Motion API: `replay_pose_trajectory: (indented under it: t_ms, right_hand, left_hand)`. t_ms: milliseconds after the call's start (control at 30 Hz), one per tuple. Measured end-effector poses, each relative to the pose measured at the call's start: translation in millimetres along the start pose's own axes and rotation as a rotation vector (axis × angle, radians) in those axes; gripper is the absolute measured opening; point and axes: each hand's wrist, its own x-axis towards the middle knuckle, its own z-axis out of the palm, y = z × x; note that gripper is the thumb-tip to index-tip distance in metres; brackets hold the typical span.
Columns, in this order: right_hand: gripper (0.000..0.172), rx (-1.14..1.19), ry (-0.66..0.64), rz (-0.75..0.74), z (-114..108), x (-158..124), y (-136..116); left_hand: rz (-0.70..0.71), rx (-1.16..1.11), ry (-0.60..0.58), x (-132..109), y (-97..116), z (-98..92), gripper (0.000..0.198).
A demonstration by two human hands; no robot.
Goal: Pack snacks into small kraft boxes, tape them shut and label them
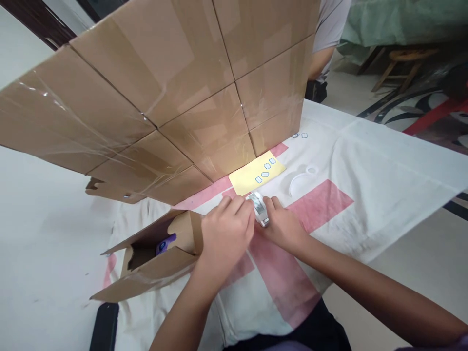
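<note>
Light: bright, diffuse, washing white-pink fabric tablecloth | Glare: clear tape glinting on tall brown cardboard panel; small white-silver item gleaming | Shad: faint, falling by white curved strip | Bkgd: green draped cloth looking dim, soft | Lens: wide-angle, stretching edges

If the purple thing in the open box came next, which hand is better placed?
Probably the left hand: it is beside the open box with the purple thing; the right hand is farther off.
</note>
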Motion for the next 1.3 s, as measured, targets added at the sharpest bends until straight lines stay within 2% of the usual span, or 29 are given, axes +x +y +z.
replay_pose_trajectory:
  t_ms: [167, 267, 367, 433, 500, 567, 633, 833, 1133, 1233, 1300]
  right_hand:
    - [0.049, 0.094, -0.074, 0.062, -6, 0, 4]
    - [0.055, 0.094, -0.100, 0.068, -3, 3, 7]
    - [0.069, 0.149, -0.089, 0.060, 4, 7, 16]
    - [0.075, 0.293, -0.099, -0.002, 7, 8, 28]
    - [0.074, 0.548, -0.169, -0.055, 5, 8, 43]
    - [0.067, 0.812, -0.278, -0.059, 0, 8, 56]
    - [0.056, 0.954, -0.346, -0.050, -9, 7, 63]
    - [0.044, 0.991, -0.403, -0.014, -25, 7, 57]
    - [0.046, 1.017, -0.343, 0.046, -14, 11, 53]
    - [0.038, 0.969, -0.271, 0.141, -11, 5, 51]
    - [0.039, 0.925, -0.282, 0.190, -9, -5, 48]
  left_hand:
    - [-0.004, -0.058, 0.085, -26, 43, 16.2, 0.025]
    - [-0.042, -0.135, 0.113, -43, 68, 32.5, 0.021]
    - [-0.064, -0.168, 0.120, -56, 81, 44.6, 0.015]
    - [-0.083, -0.170, 0.119, -63, 84, 48.7, 0.012]
    - [-0.103, -0.175, 0.117, -67, 85, 50.8, 0.011]
    - [-0.121, -0.180, 0.119, -71, 86, 52.5, 0.010]
    - [-0.136, -0.183, 0.126, -73, 88, 55.3, 0.010]
    - [-0.173, -0.193, 0.135, -79, 94, 68.4, 0.016]
    - [-0.239, -0.221, 0.155, -86, 101, 79.2, 0.019]
    - [-0.255, -0.251, 0.156, -89, 102, 79.8, 0.021]
    - [-0.248, -0.283, 0.159, -90, 103, 79.4, 0.021]
